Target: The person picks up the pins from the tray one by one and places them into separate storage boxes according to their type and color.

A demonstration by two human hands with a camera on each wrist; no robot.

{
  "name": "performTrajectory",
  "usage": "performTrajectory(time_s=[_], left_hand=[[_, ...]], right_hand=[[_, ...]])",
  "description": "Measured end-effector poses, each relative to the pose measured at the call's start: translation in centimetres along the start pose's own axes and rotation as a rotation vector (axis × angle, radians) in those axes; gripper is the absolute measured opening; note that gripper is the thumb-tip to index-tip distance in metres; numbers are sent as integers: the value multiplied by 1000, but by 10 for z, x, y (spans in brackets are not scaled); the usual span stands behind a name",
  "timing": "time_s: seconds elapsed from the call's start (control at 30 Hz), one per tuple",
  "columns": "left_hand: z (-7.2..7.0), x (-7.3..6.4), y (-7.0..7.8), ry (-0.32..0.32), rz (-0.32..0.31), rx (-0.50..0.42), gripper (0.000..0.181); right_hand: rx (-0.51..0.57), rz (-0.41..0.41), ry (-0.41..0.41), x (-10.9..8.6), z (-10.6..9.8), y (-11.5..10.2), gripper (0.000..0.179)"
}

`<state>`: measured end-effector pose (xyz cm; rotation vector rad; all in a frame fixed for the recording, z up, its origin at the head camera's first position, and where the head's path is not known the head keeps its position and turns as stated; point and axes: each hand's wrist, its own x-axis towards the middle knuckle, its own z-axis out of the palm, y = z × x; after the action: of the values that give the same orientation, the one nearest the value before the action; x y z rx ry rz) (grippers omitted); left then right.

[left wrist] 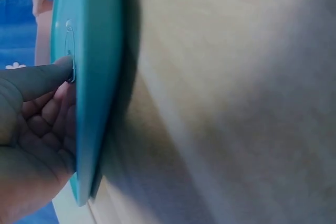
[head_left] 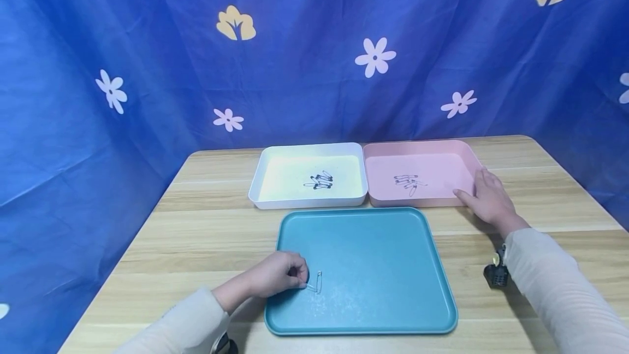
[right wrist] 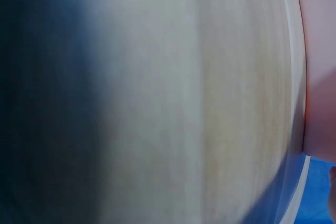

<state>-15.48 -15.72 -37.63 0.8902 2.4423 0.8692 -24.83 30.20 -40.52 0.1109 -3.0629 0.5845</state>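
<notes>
My left hand (head_left: 282,275) is over the left side of a teal tray (head_left: 378,266). Its thumb and fingertips pinch a thin metal safety pin (head_left: 311,288), partly hidden by the fingers. Another silver safety pin (head_left: 319,282) lies on the tray just right of the fingertips; in the left wrist view a safety pin (left wrist: 69,38) shows beyond the thumb. At the right front corner of a pink tray (head_left: 447,165), my right hand (head_left: 491,198) rests on the rim, thumb and fingers spread and nothing seen in its grasp. The right wrist view shows barely any of that hand.
Several dark safety pins (head_left: 321,180) lie in a white tray (head_left: 275,163), left of the pink one. The pink tray holds several safety pins (head_left: 409,182). Both trays stand behind the teal tray on a wooden table (head_left: 206,217), before a blue curtain (head_left: 304,81).
</notes>
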Motion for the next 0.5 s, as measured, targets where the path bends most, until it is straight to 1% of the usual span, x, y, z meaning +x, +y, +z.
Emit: performTrajectory(time_s=[0.13, 0.27, 0.4, 0.5], left_hand=[[-4, 0, 3, -20, -12, -34, 14], [-10, 0, 4, -31, -27, -95, 9], [-15, 4, 6, -19, -29, -161, 2], [-18, 8, 8, 1, -30, -201, 3]], right_hand=[[5, 4, -1, 0, 0, 0, 90], [11, 7, 3, 1, 1, 1, 91], [16, 9, 5, 1, 2, 1, 91], [15, 5, 7, 1, 2, 2, 90]])
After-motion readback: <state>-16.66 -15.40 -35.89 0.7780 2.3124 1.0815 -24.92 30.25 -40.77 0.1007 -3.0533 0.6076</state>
